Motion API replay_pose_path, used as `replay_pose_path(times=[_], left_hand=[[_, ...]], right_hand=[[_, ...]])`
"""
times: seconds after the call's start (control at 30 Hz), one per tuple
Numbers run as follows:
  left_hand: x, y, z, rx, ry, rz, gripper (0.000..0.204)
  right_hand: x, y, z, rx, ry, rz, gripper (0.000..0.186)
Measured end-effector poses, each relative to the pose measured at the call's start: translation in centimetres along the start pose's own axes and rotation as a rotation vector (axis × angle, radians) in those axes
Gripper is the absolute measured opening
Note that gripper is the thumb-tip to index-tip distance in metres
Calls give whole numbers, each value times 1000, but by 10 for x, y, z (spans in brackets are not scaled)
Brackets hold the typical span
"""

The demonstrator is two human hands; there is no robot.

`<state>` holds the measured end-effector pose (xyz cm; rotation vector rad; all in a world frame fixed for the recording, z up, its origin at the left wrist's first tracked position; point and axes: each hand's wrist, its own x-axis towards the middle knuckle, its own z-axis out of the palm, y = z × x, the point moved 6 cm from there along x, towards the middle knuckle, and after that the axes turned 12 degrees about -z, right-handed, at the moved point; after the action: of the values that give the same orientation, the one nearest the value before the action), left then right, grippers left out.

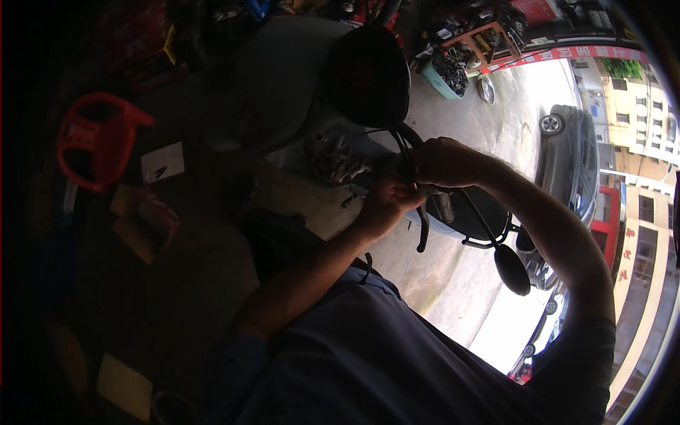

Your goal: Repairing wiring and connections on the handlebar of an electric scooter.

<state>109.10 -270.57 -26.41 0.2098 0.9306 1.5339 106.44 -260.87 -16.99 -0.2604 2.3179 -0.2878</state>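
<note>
A scooter with pale bodywork point(283, 78) and a dark upper panel point(365, 74) stands before me. Both hands meet at its handlebar area, beside dark cables point(400, 142). My left hand point(393, 198) has its fingers bent closed just above the brake lever point(423, 230); what they pinch is too small to make out. My right hand point(443, 163) is closed at the bar over my left fingertips, its hold hidden. To the right of them are a handlebar grip point(443, 207) and a round-ended mirror point(511, 269) on its stem. Exposed mechanical parts point(329, 163) show behind my hands.
At left lie a red plastic stool point(95, 138), a white card point(163, 163) and cardboard pieces point(131, 237). A teal tub of parts point(446, 78), a metal basin point(486, 88) and a wooden rack point(485, 46) sit behind. A car point(567, 159) stands outside on the right.
</note>
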Motion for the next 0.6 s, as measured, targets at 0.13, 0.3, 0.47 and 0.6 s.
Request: replay_pose_path(times=[0.13, 0.3, 0.47, 0.6], left_hand=[[-1, -1, 2, -3, 4, -4, 22], [-3, 0, 0, 17, 39, -3, 22], [-1, 1, 1, 35, 28, 25, 22], [-1, 0, 1, 23, 34, -1, 20]], right_hand=[[4, 0, -1, -44, -109, -88, 21], [-2, -1, 0, -48, 10, -99, 22], [-5, -3, 8, -200, 44, -133, 20], [-3, -2, 8, -274, -3, -107, 18]])
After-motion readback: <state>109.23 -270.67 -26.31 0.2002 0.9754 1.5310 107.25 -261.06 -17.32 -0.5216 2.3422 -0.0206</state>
